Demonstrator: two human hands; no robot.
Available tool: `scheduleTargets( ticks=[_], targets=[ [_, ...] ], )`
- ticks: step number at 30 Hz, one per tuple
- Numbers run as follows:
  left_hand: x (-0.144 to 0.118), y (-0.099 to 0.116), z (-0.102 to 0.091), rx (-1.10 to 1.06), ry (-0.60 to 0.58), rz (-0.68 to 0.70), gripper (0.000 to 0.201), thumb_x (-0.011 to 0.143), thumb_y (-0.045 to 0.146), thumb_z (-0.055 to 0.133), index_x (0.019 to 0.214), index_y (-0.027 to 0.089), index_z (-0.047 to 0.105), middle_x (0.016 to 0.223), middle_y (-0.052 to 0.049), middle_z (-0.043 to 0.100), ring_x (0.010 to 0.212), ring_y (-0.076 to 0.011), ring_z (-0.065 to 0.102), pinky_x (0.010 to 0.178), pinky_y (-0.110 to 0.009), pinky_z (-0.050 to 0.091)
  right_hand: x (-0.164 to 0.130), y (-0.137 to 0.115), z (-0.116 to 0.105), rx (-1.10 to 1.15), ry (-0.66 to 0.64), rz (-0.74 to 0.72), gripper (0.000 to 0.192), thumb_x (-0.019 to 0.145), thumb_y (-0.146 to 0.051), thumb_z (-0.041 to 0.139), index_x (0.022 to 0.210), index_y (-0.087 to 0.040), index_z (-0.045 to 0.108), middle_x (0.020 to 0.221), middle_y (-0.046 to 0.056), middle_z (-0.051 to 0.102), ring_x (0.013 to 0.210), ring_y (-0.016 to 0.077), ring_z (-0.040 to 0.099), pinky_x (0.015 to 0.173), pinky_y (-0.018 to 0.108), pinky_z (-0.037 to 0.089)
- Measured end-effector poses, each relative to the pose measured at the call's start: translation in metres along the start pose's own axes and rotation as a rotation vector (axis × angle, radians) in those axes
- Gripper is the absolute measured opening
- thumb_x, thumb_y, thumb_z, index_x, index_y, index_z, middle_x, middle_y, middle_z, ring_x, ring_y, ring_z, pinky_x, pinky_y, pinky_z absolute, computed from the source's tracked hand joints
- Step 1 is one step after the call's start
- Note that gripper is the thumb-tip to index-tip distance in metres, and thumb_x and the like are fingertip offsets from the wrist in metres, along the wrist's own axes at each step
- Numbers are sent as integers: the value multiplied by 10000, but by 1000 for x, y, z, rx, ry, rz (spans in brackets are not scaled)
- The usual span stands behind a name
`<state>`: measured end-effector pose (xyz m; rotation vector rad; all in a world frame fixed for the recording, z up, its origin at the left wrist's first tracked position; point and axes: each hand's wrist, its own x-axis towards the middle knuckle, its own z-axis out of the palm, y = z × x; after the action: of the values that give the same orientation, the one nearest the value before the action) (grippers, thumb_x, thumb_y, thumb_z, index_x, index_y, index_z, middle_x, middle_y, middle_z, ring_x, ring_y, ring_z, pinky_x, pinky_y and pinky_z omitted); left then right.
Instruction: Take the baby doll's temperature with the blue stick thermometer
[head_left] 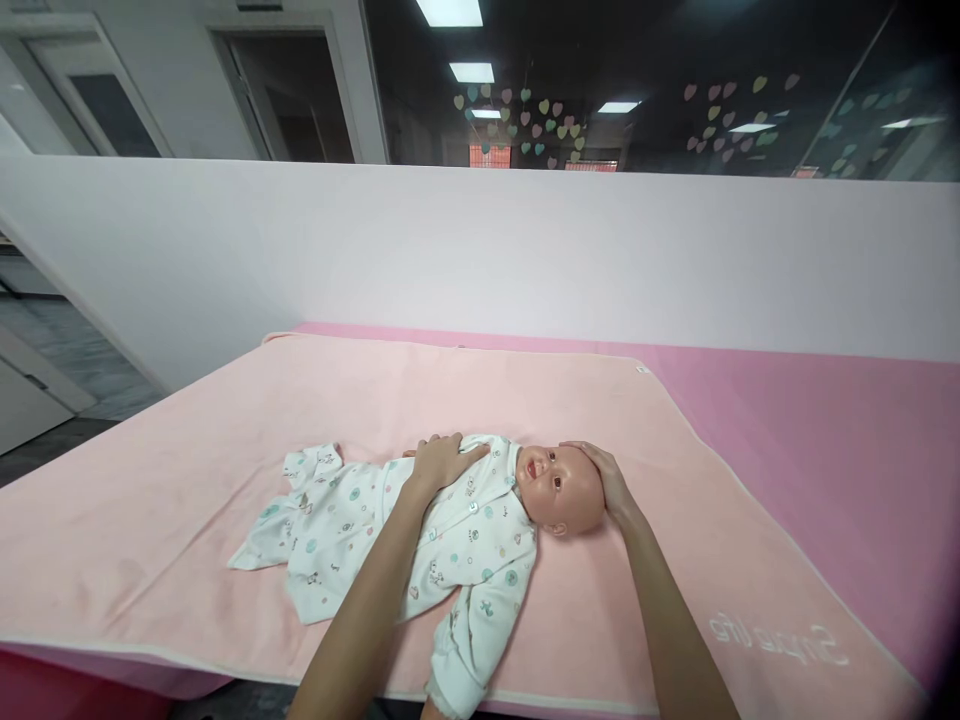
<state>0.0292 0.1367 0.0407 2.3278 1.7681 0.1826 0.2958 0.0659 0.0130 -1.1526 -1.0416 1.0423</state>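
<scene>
A baby doll [564,490] lies on its back, head to the right, dressed in a white printed shirt [480,555] and matching trousers [330,535]. My left hand [441,462] rests flat on the doll's torso, fingers stretched out and thumb apart toward its neck. Against the crown of the head lies my right hand [606,478], its fingers extended along the far side of the head in a loose cup. One sleeved arm of the doll reaches toward me, with part of its hand cut off by the bottom edge. Its far arm is mostly hidden behind my left hand.
Under the doll spreads a peach blanket [187,470] with pale edging and lettering at the lower right. A pink padded surface [840,440] shows beyond it. A white low wall [480,255] stands behind, below a dark window [637,90]. Grey floor [97,335] appears at left.
</scene>
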Motion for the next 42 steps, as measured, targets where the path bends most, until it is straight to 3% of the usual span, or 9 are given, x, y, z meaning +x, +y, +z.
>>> scheduleTargets(
  ticks=[23,28,36,42],
  targets=[
    [1,0,1,-17,-17,-7,771,710,786,235,1018,180,600,1083,-152,631,1098,-353,506,919,-490,329,-2,-1,1,2,-26,4,340,693,-494,578,744,-178,692,873,62,698,905,251,607,829,320,461],
    [0,2,-1,-18,-17,-12,770,705,792,230,1001,187,602,1078,-148,635,1097,-348,514,922,-479,331,-1,-2,-1,-4,29,-20,362,678,-492,619,845,-179,692,999,65,681,1016,253,578,917,342,428],
    [0,1,0,1,-15,3,791,703,800,224,1018,182,604,1087,-155,629,1092,-354,513,919,-491,329,9,4,-13,232,109,-39,411,685,-533,612,934,-212,674,1054,68,668,1092,249,563,989,382,386],
    [1,0,1,4,-15,-1,793,710,793,207,1024,182,602,1077,-155,634,1077,-349,524,905,-480,339,0,-5,-4,30,6,-25,348,672,-482,632,845,-189,703,989,66,686,1007,254,583,917,358,416]
  ],
)
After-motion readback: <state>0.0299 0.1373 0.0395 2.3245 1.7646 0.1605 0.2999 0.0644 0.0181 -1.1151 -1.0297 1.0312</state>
